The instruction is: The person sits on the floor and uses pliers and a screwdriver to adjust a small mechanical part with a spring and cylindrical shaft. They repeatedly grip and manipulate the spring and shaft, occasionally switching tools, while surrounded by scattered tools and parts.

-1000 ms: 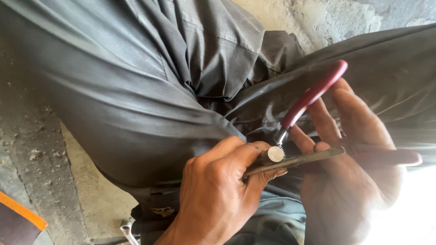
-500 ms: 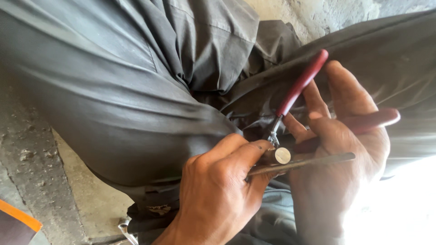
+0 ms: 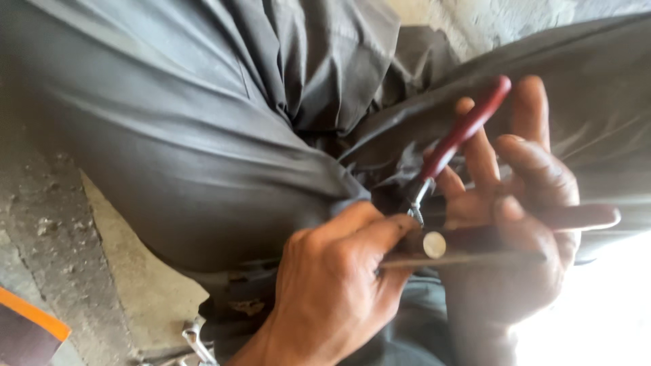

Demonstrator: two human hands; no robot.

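Two hands engaged: right hand (image 3: 522,224) spreads red-handled steel pliers (image 3: 461,135); left hand (image 3: 339,285) pinches a thin dark metal rod (image 3: 475,258) at their nose. Gripping step; closing squeeze judged next.

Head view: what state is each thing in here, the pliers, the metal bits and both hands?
Pliers: red handles spread apart, tips hidden behind the fingers.
Thin metal rod: lying level, gripped at both ends.
Small round metal piece: sitting by the rod, at the fingertips.
Left hand: closed on the rod's end.
Right hand: wrapped around the pliers and the rod.
Grey trousers: creased over bent knees.
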